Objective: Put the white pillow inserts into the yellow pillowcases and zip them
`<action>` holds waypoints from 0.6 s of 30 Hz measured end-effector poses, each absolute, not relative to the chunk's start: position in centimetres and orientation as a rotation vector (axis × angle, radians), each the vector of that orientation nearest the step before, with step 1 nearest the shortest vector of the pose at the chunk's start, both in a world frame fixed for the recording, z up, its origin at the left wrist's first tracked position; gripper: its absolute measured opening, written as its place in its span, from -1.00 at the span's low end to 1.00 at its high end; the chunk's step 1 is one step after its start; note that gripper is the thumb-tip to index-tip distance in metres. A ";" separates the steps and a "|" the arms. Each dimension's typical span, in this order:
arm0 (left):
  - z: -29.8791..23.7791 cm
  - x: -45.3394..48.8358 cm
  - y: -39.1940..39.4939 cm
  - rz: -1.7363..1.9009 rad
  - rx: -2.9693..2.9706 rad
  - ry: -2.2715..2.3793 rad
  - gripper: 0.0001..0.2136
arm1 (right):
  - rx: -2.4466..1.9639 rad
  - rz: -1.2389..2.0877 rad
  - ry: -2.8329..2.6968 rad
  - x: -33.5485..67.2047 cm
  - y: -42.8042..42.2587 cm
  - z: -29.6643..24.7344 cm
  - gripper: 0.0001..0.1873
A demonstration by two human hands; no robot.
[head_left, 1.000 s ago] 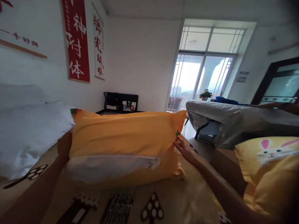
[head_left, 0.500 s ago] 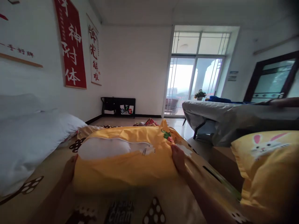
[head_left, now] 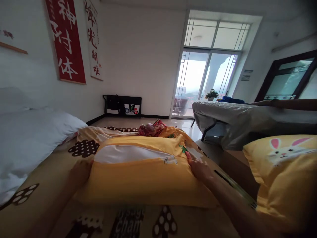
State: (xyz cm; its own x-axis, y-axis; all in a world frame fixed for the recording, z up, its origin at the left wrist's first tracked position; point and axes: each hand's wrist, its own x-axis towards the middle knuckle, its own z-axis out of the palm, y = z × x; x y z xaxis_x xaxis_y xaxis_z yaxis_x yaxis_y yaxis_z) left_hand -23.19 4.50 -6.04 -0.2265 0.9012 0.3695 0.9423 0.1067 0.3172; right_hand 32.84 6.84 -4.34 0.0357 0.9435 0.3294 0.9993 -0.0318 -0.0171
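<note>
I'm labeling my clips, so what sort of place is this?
Probably a bedroom, or a room with a bed in it: a yellow pillow and a white pillow lie on a patterned sheet. The covered table off to the right leaves the room's main use uncertain.

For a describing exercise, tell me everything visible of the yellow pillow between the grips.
The yellow pillow lies on the tan patterned bedspread. It is oblong and plump, apparently soft cloth, creased towards its right end. A long white area crosses its upper part, ending in dark whisker marks; a green-and-red motif sits near the right edge. The left grip and right grip appear to touch opposite ends.
</note>
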 end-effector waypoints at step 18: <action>-5.8 -19.4 8.6 -0.848 -2.248 -2.123 -0.45 | -1.320 -0.353 -2.328 21.8 10.4 -4.4 -0.65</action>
